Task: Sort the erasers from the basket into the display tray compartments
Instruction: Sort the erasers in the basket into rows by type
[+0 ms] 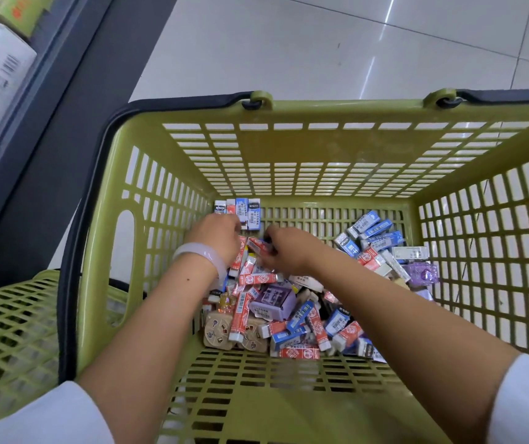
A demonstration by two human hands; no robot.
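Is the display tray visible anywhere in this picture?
No, only the green basket with the pile of erasers, a second green basket beside it, shelving and floor are in view.

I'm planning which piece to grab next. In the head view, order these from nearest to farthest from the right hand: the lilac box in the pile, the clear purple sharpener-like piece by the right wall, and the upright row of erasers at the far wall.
1. Upright row of erasers: just beyond the right hand, far left corner.
2. Lilac box: below the hand, mid-pile.
3. Clear purple piece: far right, by the basket wall.
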